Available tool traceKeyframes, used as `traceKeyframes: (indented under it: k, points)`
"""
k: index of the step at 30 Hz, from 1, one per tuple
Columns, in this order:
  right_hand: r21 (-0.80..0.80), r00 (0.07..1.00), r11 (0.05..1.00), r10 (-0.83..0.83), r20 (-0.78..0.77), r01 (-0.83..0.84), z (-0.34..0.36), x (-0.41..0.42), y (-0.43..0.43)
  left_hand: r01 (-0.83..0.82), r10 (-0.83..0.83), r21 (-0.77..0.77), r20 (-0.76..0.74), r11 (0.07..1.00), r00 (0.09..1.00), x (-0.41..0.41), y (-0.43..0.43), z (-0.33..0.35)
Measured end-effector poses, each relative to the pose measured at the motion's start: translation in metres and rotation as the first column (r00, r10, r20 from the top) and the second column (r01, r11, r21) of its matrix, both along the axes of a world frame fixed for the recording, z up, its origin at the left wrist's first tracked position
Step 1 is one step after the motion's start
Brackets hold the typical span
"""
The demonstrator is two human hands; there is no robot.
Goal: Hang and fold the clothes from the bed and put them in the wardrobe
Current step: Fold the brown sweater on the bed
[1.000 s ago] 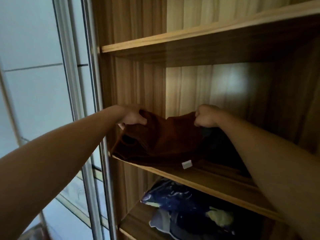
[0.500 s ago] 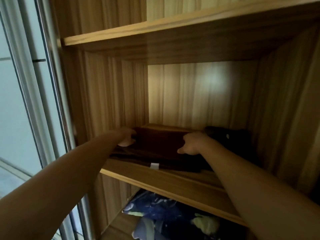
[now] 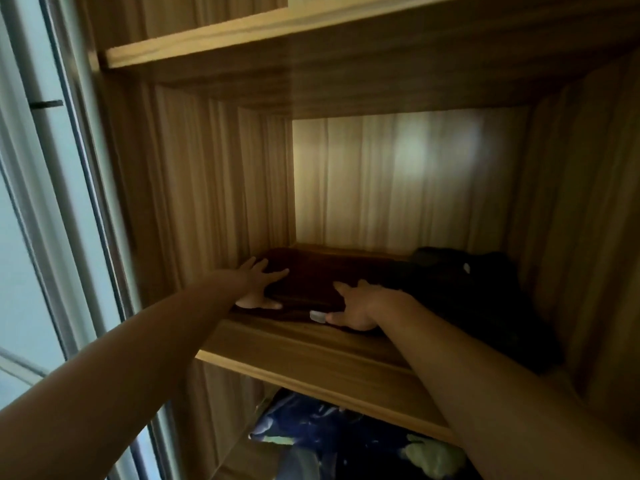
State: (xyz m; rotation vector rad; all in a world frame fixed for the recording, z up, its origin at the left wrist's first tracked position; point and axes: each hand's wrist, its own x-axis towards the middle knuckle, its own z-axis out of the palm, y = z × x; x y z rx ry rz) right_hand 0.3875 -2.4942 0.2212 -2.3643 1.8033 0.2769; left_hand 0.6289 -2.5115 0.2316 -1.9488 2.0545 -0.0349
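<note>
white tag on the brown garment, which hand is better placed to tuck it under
Probably right: the right hand rests on the brown garment, thumb beside the white tag; the left hand rests at its left end, farther off.

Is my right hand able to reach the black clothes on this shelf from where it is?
Probably yes: the right hand rests flat on the brown folded garment, and the black clothes lie right beside it with nothing between.

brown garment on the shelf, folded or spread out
Folded: the brown garment lies as a flat, compact stack on the shelf.
</note>
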Motion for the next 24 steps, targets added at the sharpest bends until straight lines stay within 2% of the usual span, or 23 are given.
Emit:
traceKeyframes:
  k: [6, 14, 24]
  points:
    - [-0.057, 0.996, 0.995, -0.073, 0.06, 0.076, -0.015, 0.002, -0.045, 0.028, -0.028, -0.017, 0.029, 0.999, 0.999, 0.01, -0.064, -0.011]
    - [-0.043, 0.989, 0.989, -0.142, 0.047, 0.144, -0.02, -0.008, -0.11, 0.053, -0.053, -0.036, -0.021, 0.998, 0.998, 0.003, -0.141, -0.022]
    - [-0.058, 0.98, 0.982, -0.174, 0.093, 0.18, -0.029, -0.017, -0.154, 0.095, -0.096, -0.039, -0.04, 0.995, 0.995, -0.005, -0.184, -0.022]
